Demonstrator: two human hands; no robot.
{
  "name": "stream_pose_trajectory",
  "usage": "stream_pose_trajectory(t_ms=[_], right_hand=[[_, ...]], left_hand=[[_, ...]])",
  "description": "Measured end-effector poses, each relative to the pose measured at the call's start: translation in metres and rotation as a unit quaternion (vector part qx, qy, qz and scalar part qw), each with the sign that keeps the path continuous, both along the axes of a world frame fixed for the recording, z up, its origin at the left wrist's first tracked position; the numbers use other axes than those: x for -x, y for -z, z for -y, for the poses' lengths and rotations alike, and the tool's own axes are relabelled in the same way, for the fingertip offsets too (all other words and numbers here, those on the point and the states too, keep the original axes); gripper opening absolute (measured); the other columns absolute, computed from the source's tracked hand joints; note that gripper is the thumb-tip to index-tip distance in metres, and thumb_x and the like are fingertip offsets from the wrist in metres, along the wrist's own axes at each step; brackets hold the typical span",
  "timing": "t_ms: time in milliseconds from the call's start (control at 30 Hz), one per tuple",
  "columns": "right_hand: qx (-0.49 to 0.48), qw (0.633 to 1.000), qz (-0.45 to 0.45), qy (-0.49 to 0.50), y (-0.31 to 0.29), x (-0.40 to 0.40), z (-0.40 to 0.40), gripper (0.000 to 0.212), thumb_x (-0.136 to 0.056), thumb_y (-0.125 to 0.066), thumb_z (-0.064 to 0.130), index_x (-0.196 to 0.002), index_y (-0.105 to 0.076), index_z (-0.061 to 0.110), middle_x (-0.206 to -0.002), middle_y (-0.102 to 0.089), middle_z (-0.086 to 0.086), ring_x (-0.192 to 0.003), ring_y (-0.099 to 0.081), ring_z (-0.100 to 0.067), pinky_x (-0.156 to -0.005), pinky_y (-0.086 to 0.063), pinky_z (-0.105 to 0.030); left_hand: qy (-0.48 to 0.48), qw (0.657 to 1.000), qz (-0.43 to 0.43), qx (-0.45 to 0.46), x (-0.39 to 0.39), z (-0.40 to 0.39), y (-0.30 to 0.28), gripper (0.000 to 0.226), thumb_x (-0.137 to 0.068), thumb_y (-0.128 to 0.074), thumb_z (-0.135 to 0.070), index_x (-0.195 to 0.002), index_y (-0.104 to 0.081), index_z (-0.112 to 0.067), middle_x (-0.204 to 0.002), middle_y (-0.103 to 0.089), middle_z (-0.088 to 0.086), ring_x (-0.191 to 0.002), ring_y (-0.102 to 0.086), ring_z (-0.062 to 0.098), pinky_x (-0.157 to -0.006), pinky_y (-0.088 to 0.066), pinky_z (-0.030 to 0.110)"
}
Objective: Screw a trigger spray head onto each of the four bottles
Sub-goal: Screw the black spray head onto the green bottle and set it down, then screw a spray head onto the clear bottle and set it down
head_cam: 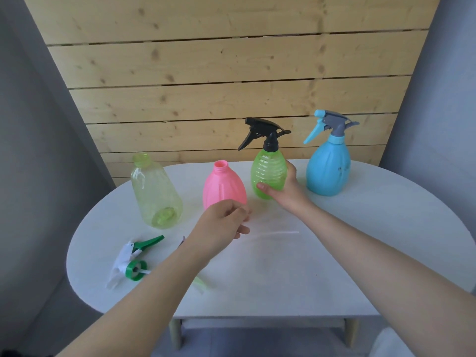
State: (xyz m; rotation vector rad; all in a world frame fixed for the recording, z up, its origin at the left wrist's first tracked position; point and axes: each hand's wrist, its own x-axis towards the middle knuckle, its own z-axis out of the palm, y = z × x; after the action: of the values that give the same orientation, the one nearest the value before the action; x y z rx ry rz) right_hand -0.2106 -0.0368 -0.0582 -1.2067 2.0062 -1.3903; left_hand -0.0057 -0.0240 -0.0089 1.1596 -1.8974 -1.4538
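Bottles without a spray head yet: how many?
2. The pale green bottle stands far left on the table; the pink bottle stands beside it, just behind the left hand. None appears hidden.

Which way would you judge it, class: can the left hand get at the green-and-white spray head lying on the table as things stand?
Probably yes. The left hand hovers loosely curled and seems to hold nothing, and the green-and-white spray head lies uncovered on the table, beside the left forearm, with nothing between them.
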Motion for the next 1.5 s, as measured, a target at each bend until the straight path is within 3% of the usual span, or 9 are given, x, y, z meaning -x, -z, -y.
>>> stream_pose_trajectory(t_ms=[267,367,600,733,867,967,1100,1333,1500], right_hand=[[-0.096,0.995,-0.029,0.010,-0.005,-0.004,-0.019,0.105,-0.075,-0.071,0.043,-0.146,-0.002,0.008,-0.146,-0.038,-0.012,-0.130,-0.042,-0.028,-0.089,-0.033,-0.027],[-0.099,0.991,-0.083,0.028,-0.014,-0.007,-0.040,0.092,-0.079,-0.068,0.040,-0.145,-0.013,0.007,-0.144,-0.038,-0.016,-0.131,-0.038,-0.029,-0.095,-0.033,-0.030],[-0.055,0.991,-0.116,-0.032,-0.039,-0.032,-0.087,0.044,-0.082,-0.065,0.037,-0.118,-0.055,0.014,-0.121,-0.059,-0.003,-0.118,-0.053,-0.015,-0.088,-0.038,-0.026],[-0.064,0.988,-0.116,-0.078,-0.041,-0.052,-0.095,0.034,-0.081,-0.065,0.038,-0.109,-0.060,0.019,-0.109,-0.060,0.005,-0.103,-0.053,-0.005,-0.082,-0.036,-0.021],[-0.089,0.982,-0.122,-0.111,-0.034,-0.064,-0.094,0.031,-0.081,-0.065,0.039,-0.106,-0.061,0.021,-0.116,-0.062,0.002,-0.104,-0.053,-0.005,-0.084,-0.038,-0.022],[-0.104,0.978,-0.130,-0.125,-0.030,-0.069,-0.091,0.029,-0.081,-0.064,0.040,-0.104,-0.061,0.023,-0.112,-0.062,0.004,-0.107,-0.054,-0.007,-0.083,-0.038,-0.023],[-0.117,0.974,-0.135,-0.137,-0.029,-0.072,-0.087,0.015,-0.082,-0.065,0.037,-0.093,-0.062,0.027,-0.100,-0.061,0.010,-0.099,-0.053,-0.003,-0.082,-0.037,-0.021],[-0.138,0.969,-0.140,-0.148,-0.030,-0.072,-0.089,0.013,-0.083,-0.063,0.031,-0.089,-0.070,0.022,-0.095,-0.070,0.006,-0.093,-0.061,-0.007,-0.083,-0.046,-0.024],[-0.121,0.973,-0.152,-0.127,-0.038,-0.067,-0.091,0.006,-0.083,-0.064,0.032,-0.084,-0.069,0.029,-0.087,-0.067,0.010,-0.086,-0.058,-0.001,-0.074,-0.045,-0.022]], left_hand=[[-0.002,0.999,0.022,0.039,-0.011,-0.001,-0.006,0.021,-0.092,-0.046,-0.016,-0.091,-0.067,-0.014,-0.093,-0.069,0.001,-0.061,-0.067,0.001,-0.062,-0.050,0.019],[-0.015,0.995,0.054,0.085,-0.020,0.001,-0.009,0.020,-0.090,-0.048,-0.013,-0.087,-0.068,-0.015,-0.092,-0.072,0.005,-0.067,-0.066,0.009,-0.067,-0.047,0.028],[-0.016,0.973,0.181,0.143,-0.054,0.012,0.000,0.014,-0.087,-0.059,-0.022,-0.087,-0.068,-0.011,-0.089,-0.069,0.004,-0.078,-0.060,0.018,-0.065,-0.044,0.022],[-0.016,0.961,0.232,0.147,-0.070,0.020,0.006,0.020,-0.082,-0.069,-0.027,-0.099,-0.067,-0.016,-0.099,-0.060,0.003,-0.092,-0.057,0.019,-0.075,-0.042,0.026],[0.005,0.959,0.259,0.112,-0.083,0.023,0.013,0.039,-0.077,-0.075,-0.035,-0.111,-0.063,-0.019,-0.102,-0.064,0.006,-0.083,-0.055,0.014,-0.059,-0.040,0.016],[0.012,0.952,0.273,0.135,-0.085,0.027,0.019,0.050,-0.072,-0.079,-0.038,-0.116,-0.065,-0.019,-0.108,-0.062,0.006,-0.097,-0.052,0.015,-0.076,-0.039,0.020],[0.046,0.961,0.244,0.123,-0.085,0.029,0.023,0.042,-0.070,-0.082,-0.030,-0.105,-0.069,-0.010,-0.076,-0.059,-0.003,-0.064,-0.055,0.007,-0.051,-0.040,0.006],[0.075,0.971,0.189,0.122,-0.070,0.026,0.024,0.036,-0.072,-0.081,-0.021,-0.101,-0.066,-0.007,-0.071,-0.055,0.005,-0.032,-0.051,0.002,-0.037,-0.043,0.017],[0.049,0.979,0.127,0.151,-0.059,0.020,0.015,0.031,-0.071,-0.081,-0.021,-0.096,-0.063,-0.021,-0.086,-0.055,-0.004,-0.049,-0.056,0.002,-0.040,-0.039,0.012]])
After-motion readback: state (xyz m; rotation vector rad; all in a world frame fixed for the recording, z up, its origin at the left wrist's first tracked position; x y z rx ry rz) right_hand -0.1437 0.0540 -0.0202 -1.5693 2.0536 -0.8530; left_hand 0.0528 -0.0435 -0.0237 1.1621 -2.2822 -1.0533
